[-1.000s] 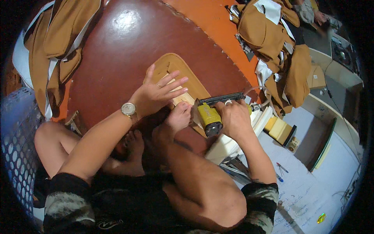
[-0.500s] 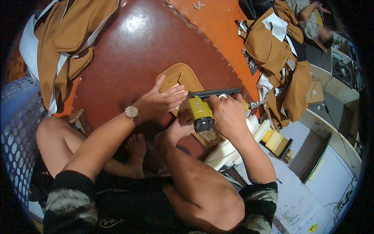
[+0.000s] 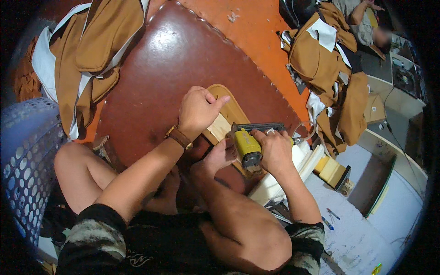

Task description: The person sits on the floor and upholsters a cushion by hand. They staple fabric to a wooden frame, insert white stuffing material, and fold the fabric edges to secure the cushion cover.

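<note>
My right hand grips a yellow and black staple gun with a long dark magazine. Its nose end rests over a tan-covered panel, whose back shows a strip of bare pale wood. At the panel's far left edge, my left hand is closed, with the thumb reaching over the tan edge; its other fingers are curled and partly hidden. My bare foot lies against the panel's near part, below the staple gun.
A dark red padded mat lies beneath. Tan covers with white lining are heaped at left and right. A blue perforated basket stands left. White foam strips lie right of the gun. Another person is far right.
My left hand has gone from flat, spread fingers to a closed grip at the panel's edge. The staple gun and right hand have shifted slightly right and nearer; the whole view has shifted a little.
</note>
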Demonstrator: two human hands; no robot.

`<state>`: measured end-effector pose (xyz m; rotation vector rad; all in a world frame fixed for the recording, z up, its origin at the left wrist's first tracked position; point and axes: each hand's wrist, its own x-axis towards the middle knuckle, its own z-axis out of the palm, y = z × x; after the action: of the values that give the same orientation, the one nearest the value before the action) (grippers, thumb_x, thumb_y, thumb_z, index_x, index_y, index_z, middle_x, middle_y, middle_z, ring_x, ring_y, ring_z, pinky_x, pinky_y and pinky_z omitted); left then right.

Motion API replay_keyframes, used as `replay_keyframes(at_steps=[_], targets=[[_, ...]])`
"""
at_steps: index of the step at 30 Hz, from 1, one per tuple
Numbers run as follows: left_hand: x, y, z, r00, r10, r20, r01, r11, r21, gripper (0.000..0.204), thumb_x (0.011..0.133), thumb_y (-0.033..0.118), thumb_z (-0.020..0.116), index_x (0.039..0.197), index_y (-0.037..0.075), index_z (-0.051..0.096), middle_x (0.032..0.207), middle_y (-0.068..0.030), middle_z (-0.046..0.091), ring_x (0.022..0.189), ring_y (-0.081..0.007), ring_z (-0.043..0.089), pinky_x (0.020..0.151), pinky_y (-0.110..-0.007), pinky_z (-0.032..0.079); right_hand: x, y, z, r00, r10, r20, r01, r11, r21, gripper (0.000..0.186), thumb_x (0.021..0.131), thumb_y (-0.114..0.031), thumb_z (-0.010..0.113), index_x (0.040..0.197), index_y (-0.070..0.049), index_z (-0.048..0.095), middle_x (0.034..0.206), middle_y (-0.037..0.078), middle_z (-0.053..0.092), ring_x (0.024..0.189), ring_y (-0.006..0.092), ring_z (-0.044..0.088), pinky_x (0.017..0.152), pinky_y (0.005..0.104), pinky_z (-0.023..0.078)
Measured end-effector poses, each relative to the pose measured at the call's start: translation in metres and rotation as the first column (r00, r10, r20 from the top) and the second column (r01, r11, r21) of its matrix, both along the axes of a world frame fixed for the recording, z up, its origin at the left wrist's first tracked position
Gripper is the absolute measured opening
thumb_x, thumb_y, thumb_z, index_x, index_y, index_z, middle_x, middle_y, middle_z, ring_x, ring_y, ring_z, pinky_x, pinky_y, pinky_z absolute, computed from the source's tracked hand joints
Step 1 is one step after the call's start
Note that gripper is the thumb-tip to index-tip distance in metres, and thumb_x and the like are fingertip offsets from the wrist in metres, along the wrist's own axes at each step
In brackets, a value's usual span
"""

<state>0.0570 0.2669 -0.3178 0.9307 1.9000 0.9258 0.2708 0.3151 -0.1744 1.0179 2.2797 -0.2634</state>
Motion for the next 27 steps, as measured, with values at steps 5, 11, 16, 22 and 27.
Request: replay_keyframes(at_steps=[5, 11, 16, 22, 27], targets=[[-0.007, -0.003, -0.007, 0.994, -0.041, 0.102, 0.033, 0.997, 0.074, 0.031, 0.091, 0.027, 0.081, 0.08, -0.001, 0.072, 0.1, -0.0202, 0.076, 0.094, -0.036, 0.073, 0.087, -0.042, 0.057, -0.002, 0.002, 0.005, 0.996, 0.029, -0.082, -0.028, 1.0, 0.01, 0.041, 0.077, -0.012, 0.076, 0.118, -0.016, 0.074, 0.09, 0.012, 0.076, 0.096, 0.03, 0.073, 0.089, 0.048, 0.048], [-0.011, -0.005, -0.016, 0.982, 0.06, 0.182, -0.072, 0.996, 0.057, 0.029, 0.083, 0.023, 0.089, 0.083, 0.003, 0.068, 0.094, -0.0162, 0.078, 0.087, -0.0318, 0.076, 0.078, -0.043, 0.058, -0.026, 0.016, 0.012, 0.991, 0.084, -0.1, -0.084, 0.996, -0.002, 0.035, 0.083, -0.013, 0.071, 0.117, -0.017, 0.075, 0.09, 0.011, 0.076, 0.096, 0.0294, 0.074, 0.088, 0.0491, 0.047], [-0.029, 0.002, -0.015, 0.965, -0.041, 0.259, 0.055, 0.997, -0.048, 0.034, 0.079, 0.02, 0.093, 0.086, 0.004, 0.064, 0.092, -0.0146, 0.079, 0.088, -0.0185, 0.076, 0.078, -0.036, 0.059, -0.051, 0.025, -0.005, 0.986, 0.149, -0.075, -0.145, 0.988, 0.05, 0.022, 0.084, -0.015, 0.07, 0.106, -0.013, 0.073, 0.087, 0.012, 0.077, 0.094, 0.0295, 0.075, 0.087, 0.0487, 0.048], [-0.043, 0.0, -0.045, 0.894, -0.096, 0.438, 0.091, 0.995, 0.034, 0.03, 0.081, 0.012, 0.092, 0.09, 0.003, 0.064, 0.093, -0.0127, 0.078, 0.086, -0.0152, 0.072, 0.078, -0.032, 0.059, -0.068, 0.031, -0.004, 0.987, 0.155, -0.034, -0.154, 0.987, 0.04, 0.015, 0.084, -0.015, 0.07, 0.098, -0.011, 0.072, 0.087, 0.013, 0.077, 0.091, 0.0298, 0.076, 0.087, 0.0494, 0.048], [-0.047, 0.003, -0.04, 0.86, -0.153, 0.487, 0.156, 0.987, 0.035, 0.026, 0.087, 0.002, 0.086, 0.094, 0.004, 0.06, 0.098, -0.0081, 0.076, 0.093, -0.0102, 0.07, 0.08, -0.027, 0.059, -0.075, 0.033, -0.008, 0.978, 0.175, -0.114, -0.167, 0.983, 0.075, 0.012, 0.086, -0.016, 0.068, 0.096, -0.012, 0.073, 0.086, 0.012, 0.077, 0.089, 0.0294, 0.076, 0.086, 0.0504, 0.049]])
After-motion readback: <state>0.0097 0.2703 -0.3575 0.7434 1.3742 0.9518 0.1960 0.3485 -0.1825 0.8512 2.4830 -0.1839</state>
